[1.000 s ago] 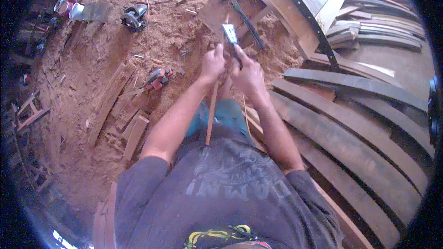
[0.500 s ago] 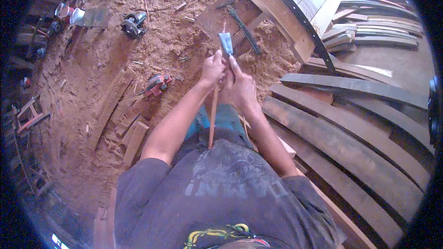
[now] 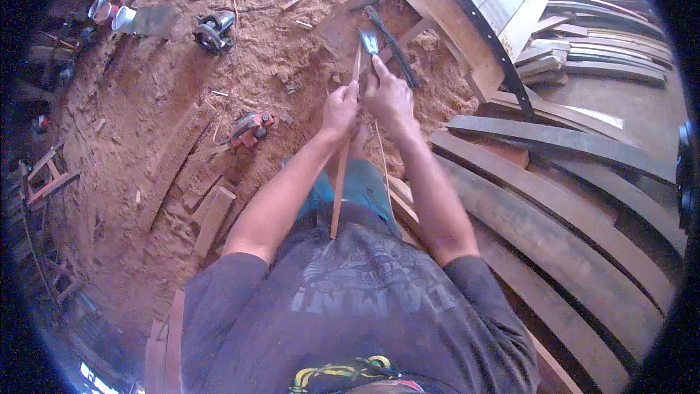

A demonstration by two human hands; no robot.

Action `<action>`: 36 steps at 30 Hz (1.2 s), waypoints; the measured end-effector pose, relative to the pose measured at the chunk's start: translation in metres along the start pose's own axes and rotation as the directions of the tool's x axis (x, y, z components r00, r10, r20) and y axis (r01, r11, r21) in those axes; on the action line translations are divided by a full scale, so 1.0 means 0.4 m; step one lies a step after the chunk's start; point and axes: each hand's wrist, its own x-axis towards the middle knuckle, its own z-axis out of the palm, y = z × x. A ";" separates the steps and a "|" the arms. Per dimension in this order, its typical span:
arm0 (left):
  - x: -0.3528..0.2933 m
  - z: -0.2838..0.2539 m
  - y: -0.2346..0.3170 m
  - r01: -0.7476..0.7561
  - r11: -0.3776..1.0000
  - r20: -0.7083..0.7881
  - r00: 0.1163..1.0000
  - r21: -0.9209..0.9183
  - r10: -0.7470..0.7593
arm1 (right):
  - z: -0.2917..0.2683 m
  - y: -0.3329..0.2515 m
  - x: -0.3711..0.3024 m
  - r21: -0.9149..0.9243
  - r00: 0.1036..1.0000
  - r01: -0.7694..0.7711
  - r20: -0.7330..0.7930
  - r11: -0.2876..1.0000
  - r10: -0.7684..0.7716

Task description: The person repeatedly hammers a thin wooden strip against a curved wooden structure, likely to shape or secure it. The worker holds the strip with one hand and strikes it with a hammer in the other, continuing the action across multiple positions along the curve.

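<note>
My left hand (image 3: 340,111) is closed around a long thin wooden strip (image 3: 340,193). The strip's lower end rests against my shirt front, and its upper end points away from me. Beside it, my right hand (image 3: 389,96) grips a flat, wide-bladed scraper (image 3: 370,41), with the index finger stretched along it. The pale bluish blade lies close to the strip's far end; whether they touch I cannot tell. My right fingers hide the scraper's handle.
Sawdust covers the ground. A circular saw (image 3: 214,33) and a red power planer (image 3: 251,129) lie to the left, with white buckets (image 3: 124,19) farther off. Curved planks (image 3: 539,211) are stacked at the right. A large wooden structure (image 3: 467,22) stands at the far right.
My right hand and the scraper have moved slightly away from me and right, apart from my left hand. More of the strip's upper end now shows. My left hand has barely moved.
</note>
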 end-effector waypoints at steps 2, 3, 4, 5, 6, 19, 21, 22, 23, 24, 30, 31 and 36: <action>-0.007 -0.011 0.027 0.081 0.993 0.027 0.996 0.083 -0.083 | 0.020 0.032 0.028 0.000 1.000 0.005 -0.003 1.000 -0.005; 0.002 -0.016 0.038 0.119 0.987 0.020 0.992 0.108 -0.122 | 0.004 0.013 0.004 0.021 0.999 -0.001 0.033 1.000 0.000; 0.009 -0.022 0.013 0.122 0.991 0.009 0.992 0.063 -0.123 | -0.020 -0.014 -0.063 0.036 0.997 -0.008 0.081 0.999 0.005; 0.016 -0.021 0.001 0.073 0.993 -0.016 0.997 0.094 -0.072 | -0.033 -0.027 -0.126 0.050 0.991 -0.025 0.129 0.998 0.019; 0.014 -0.020 -0.012 0.031 0.990 -0.033 0.999 0.134 -0.027 | -0.034 -0.031 -0.174 0.069 0.994 -0.012 0.105 0.998 0.005; -0.023 -0.015 0.051 -0.116 0.943 -0.087 0.985 0.311 0.149 | -0.057 -0.063 -0.080 0.053 0.983 -0.134 0.130 0.990 0.126; -0.021 -0.018 0.069 -0.077 0.939 -0.027 0.995 0.335 0.091 | -0.053 -0.061 0.027 -0.003 0.987 -0.135 0.092 0.991 0.135; -0.020 -0.023 0.078 -0.056 0.936 -0.001 0.998 0.348 0.061 | -0.060 -0.061 0.014 0.018 0.982 -0.157 0.111 0.987 0.155; -0.007 -0.028 0.086 -0.057 0.935 -0.016 0.998 0.351 0.067 | -0.068 -0.069 -0.003 0.036 0.979 -0.167 0.128 0.985 0.161; -0.008 -0.028 0.075 -0.042 0.937 -0.038 0.998 0.346 0.059 | -0.068 -0.071 -0.035 0.044 0.973 -0.175 0.160 0.984 0.166; -0.023 -0.014 0.051 -0.065 0.943 -0.050 0.995 0.326 0.085 | -0.072 -0.076 -0.032 0.046 0.986 -0.118 0.120 0.992 0.112; -0.011 -0.012 0.046 -0.088 0.941 -0.040 0.993 0.326 0.107 | -0.064 -0.066 0.007 -0.003 0.987 -0.115 0.116 0.993 0.115; -0.001 -0.022 0.035 -0.009 0.956 -0.076 0.997 0.294 0.033 | -0.070 -0.089 -0.123 0.053 0.961 -0.181 0.221 0.982 0.166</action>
